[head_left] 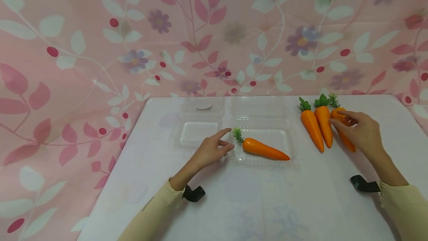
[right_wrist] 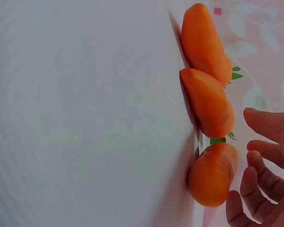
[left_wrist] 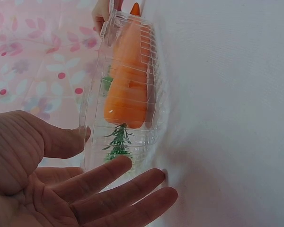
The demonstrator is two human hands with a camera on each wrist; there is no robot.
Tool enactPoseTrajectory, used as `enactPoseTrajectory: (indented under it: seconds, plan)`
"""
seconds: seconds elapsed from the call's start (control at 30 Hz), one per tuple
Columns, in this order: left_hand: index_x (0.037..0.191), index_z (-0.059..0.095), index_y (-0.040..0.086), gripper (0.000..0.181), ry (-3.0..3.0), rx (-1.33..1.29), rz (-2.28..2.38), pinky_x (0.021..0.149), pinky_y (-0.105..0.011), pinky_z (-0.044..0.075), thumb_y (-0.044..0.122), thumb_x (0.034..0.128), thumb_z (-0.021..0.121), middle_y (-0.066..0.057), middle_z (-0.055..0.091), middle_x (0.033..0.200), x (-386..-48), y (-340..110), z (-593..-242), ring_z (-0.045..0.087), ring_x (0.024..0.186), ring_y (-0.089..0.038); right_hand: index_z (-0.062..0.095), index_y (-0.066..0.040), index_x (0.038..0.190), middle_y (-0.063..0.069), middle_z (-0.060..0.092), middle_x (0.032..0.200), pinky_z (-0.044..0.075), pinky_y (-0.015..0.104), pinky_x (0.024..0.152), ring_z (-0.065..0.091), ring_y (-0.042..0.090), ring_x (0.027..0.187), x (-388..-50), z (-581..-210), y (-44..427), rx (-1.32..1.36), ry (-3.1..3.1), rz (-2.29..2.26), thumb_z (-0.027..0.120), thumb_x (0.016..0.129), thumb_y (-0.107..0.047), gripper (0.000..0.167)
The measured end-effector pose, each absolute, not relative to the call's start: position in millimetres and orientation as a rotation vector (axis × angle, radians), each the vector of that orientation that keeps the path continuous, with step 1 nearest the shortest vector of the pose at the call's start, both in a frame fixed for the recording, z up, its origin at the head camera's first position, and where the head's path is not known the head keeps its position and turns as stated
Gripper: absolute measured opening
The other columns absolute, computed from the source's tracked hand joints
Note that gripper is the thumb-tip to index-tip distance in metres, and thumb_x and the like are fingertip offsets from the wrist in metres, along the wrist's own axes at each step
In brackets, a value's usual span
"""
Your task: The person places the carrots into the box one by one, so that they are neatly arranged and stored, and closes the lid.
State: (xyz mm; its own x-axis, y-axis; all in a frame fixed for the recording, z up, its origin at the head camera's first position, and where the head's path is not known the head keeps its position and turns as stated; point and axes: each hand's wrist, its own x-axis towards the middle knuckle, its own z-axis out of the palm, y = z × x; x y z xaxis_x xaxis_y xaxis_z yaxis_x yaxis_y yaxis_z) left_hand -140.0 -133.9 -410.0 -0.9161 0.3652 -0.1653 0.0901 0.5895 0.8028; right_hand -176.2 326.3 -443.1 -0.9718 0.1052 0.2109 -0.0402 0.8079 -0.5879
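An orange carrot [head_left: 264,148] with a green leafy top lies in the right-hand clear plastic box [head_left: 291,140]. My left hand [head_left: 214,151] is at that box's left end, fingers extended and spread; in the left wrist view the thumb [left_wrist: 66,141] meets the box's edge. Three more carrots lie side by side on the table to the right: a left one [head_left: 312,129], a middle one [head_left: 323,125] and a right one [head_left: 347,140]. Over the right one is my right hand [head_left: 361,131], its fingers loosely bent. The right wrist view shows a gap between fingertips and carrots.
A second clear plastic box [head_left: 200,133] stands left of the first, and both lids [head_left: 259,106] lie folded back. Beneath everything is a white-covered table [head_left: 254,203]. A pink floral cloth [head_left: 214,29] hangs behind the table.
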Motion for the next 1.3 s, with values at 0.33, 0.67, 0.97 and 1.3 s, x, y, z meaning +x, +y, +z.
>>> enactPoseTrajectory:
  seconds: [0.33, 0.67, 0.97, 1.3]
  plan:
    - [0.152, 0.038, 0.017, 0.062, 2.507, 0.363, 1.241, 0.056, -0.032, 0.055, 0.026, 0.0975, 0.064, -0.008, 0.072, 0.112, -139, -134, -408, 0.070, 0.079, -0.023, 0.057, 0.007, 0.131, 0.026, 0.058, 0.102, 0.042, 0.025, 0.050, 0.051, 0.037, 0.087, -177, -441, 335, -0.150, -2.862, 0.880, 0.068, 0.092, -0.045, 0.065]
    - [0.152, 0.038, 0.016, 0.061, 2.514, 0.370, 1.234, 0.056, -0.031, 0.055, 0.025, 0.0974, 0.064, -0.008, 0.072, 0.111, -140, -133, -408, 0.071, 0.078, -0.023, 0.056, 0.007, 0.131, 0.029, 0.059, 0.104, 0.042, 0.031, 0.050, 0.054, 0.039, 0.083, -175, -437, 338, -0.235, -2.902, 0.796, 0.068, 0.091, -0.044, 0.066]
    - [0.152, 0.039, 0.016, 0.061, 2.506, 0.356, 1.241, 0.056, -0.031, 0.055, 0.026, 0.0972, 0.065, -0.008, 0.072, 0.111, -139, -134, -407, 0.071, 0.079, -0.022, 0.054, 0.011, 0.125, 0.032, 0.058, 0.103, 0.042, 0.034, 0.054, 0.053, 0.037, 0.078, -172, -432, 342, -0.310, -3.043, 0.779, 0.064, 0.090, -0.053, 0.073]
    - [0.152, 0.039, 0.016, 0.062, 2.500, 0.364, 1.249, 0.057, -0.031, 0.055, 0.026, 0.0971, 0.065, -0.009, 0.072, 0.112, -139, -134, -407, 0.071, 0.080, -0.023, 0.052, 0.015, 0.125, 0.037, 0.056, 0.109, 0.045, 0.036, 0.054, 0.057, 0.040, 0.081, -172, -429, 345, -0.334, -3.174, 0.765, 0.059, 0.088, -0.065, 0.089]
